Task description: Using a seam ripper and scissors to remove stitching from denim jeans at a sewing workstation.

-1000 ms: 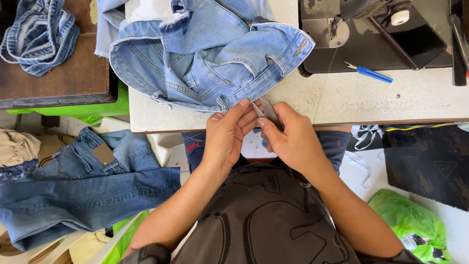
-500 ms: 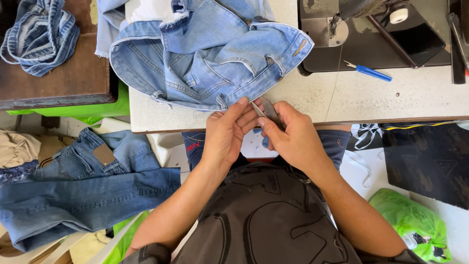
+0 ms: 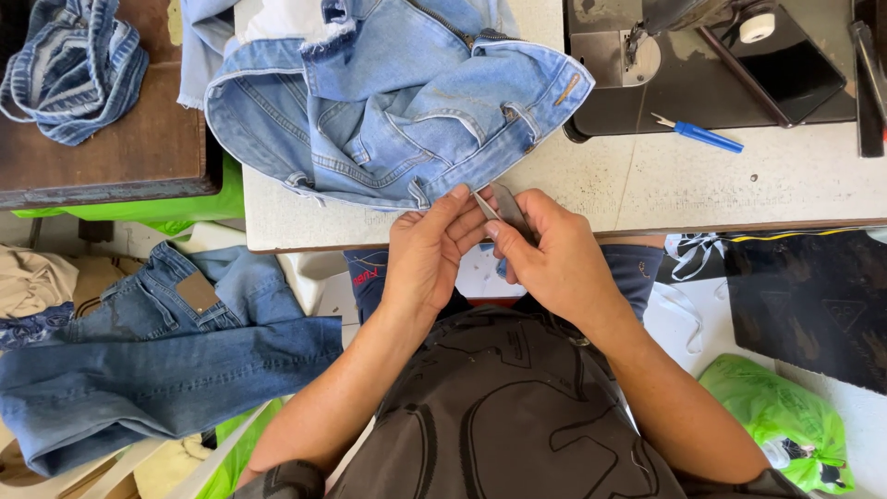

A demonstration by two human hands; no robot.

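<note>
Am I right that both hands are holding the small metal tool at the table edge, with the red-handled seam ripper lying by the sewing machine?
Nearly. The head view shows the seam ripper by the sewing machine has a blue handle, not red. The rest holds: the left hand and right hand hold the small metal tool at the table edge.

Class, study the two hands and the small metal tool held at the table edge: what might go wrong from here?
1. The small metal snips sit pinched between left hand and right hand, fingertips close to the blades; a slip might nick a finger.
2. The light blue denim garment overhangs the white table edge; it may slide off.
</note>
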